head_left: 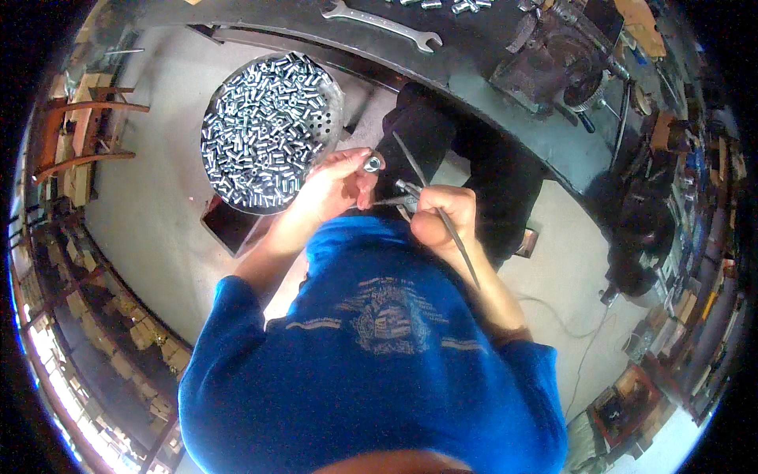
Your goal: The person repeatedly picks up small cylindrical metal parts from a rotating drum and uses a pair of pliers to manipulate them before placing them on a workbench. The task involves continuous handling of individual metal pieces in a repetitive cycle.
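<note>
One workbench (474, 83) bears one wrench (383, 23); left fingers (365, 182) hold one metal cylinder (372, 164).

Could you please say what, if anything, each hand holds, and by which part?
The left hand holds a tube by its sides; the right hand grips a rod near its middle. Whether it also holds the metal piece is unclear.
</note>
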A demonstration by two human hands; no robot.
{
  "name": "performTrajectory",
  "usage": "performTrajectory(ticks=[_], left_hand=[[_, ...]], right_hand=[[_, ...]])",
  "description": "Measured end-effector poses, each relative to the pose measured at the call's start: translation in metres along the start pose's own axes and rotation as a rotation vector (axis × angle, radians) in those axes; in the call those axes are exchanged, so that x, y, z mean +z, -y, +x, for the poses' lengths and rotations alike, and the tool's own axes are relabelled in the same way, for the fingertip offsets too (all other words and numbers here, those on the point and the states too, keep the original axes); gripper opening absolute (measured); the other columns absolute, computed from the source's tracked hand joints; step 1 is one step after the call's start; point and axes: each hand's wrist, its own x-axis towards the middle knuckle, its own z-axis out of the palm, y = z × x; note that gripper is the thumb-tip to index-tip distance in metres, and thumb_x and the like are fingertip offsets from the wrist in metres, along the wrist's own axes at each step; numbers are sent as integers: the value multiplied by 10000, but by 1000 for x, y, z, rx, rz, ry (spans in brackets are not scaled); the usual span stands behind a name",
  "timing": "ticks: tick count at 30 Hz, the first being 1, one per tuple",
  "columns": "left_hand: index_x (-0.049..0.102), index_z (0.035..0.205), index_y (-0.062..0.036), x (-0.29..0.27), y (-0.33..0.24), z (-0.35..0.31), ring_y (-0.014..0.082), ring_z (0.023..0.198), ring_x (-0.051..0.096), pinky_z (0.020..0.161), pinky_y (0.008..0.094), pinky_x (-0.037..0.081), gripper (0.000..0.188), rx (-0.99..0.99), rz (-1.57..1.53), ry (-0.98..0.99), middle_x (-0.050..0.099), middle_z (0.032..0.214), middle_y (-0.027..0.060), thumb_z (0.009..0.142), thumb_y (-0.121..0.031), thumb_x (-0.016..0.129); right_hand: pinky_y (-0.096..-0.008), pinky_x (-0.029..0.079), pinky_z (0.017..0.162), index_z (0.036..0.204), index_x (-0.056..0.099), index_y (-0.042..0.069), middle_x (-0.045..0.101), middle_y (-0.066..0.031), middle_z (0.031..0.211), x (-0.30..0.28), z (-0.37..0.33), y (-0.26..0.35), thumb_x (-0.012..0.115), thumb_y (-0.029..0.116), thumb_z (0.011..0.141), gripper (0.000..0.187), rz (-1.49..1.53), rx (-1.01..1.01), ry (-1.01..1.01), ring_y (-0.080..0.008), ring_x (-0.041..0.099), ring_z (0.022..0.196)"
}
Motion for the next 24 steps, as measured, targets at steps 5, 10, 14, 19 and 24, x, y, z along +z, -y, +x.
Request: performTrajectory(ticks=[5,10,14,19,24], left_hand=[[560,870,3,8,-5,-2,174,406,503,394,272,417,330,-32,140,-111,496,524,60,904,-319,498],[586,802,28,23,-20,-6,135,443,528,425,253,436,260,93,622,-77,536,540,61,885,-217,553],[616,844,59,38,-33,-4,109,535,567,508,228,473,160,131,723,21,585,631,61,845,-100,606],[609,916,61,39,-30,2,135,652,612,629,243,502,137,214,687,62,625,765,84,821,-37,614],[608,945,59,38,-39,7,154,686,626,669,262,512,167,146,618,96,632,764,97,820,-51,617]], right_hand=[[-334,248,424,555,327,57,299,-64,500,-1,5,0,598,548,763,599,12,17,25,-227,331,441],[-354,274,422,549,345,62,329,-85,490,1,12,-2,630,435,754,513,-96,-105,104,-268,388,438],[-365,287,419,548,358,59,357,-104,492,3,9,-6,649,348,728,448,-202,-158,49,-285,416,440],[-348,277,415,554,338,56,321,-89,490,5,7,-12,651,350,747,471,-46,-79,-33,-260,375,426],[-333,253,419,551,318,56,289,-66,500,2,4,-18,635,372,769,499,-17,-42,-53,-220,330,423]])
